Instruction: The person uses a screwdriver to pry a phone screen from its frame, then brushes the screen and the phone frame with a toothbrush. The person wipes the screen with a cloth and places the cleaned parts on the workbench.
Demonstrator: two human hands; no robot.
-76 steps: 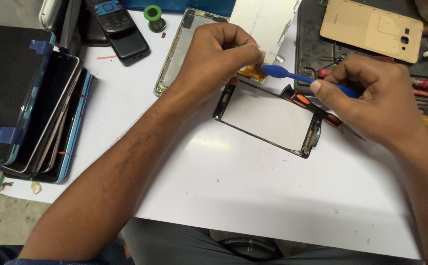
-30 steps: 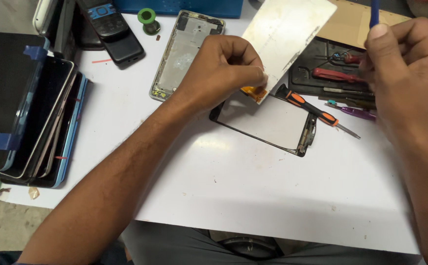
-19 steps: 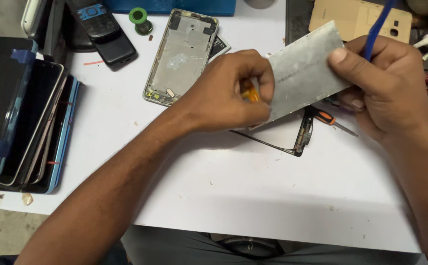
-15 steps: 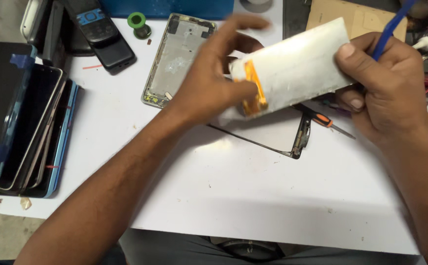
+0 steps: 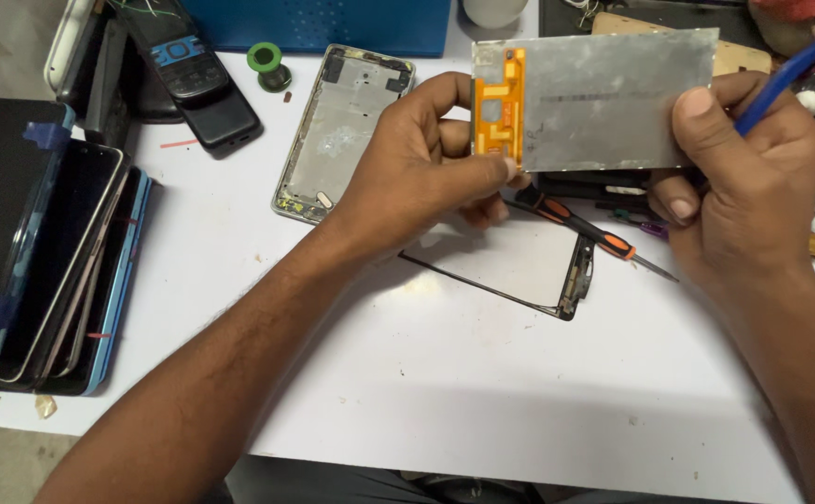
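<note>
Both hands hold a grey metal-backed display panel (image 5: pixel 613 98) up at upper centre, left hand (image 5: pixel 426 173) pinching its orange-flex edge, right hand (image 5: pixel 753 187) gripping the opposite edge along with a blue pry tool (image 5: pixel 790 70), above the glass frame (image 5: pixel 519 266) on the open white table (image 5: pixel 482 392).

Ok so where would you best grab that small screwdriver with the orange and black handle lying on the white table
Probably by the thick handle of the orange-and-black screwdriver, coming from above with fingers across it. It lies flat on the white table, slanted, its thin bare tip pointing lower right. The left hand and the grey metal-backed display panel hover over its upper end, so approach from the lower right.
</note>
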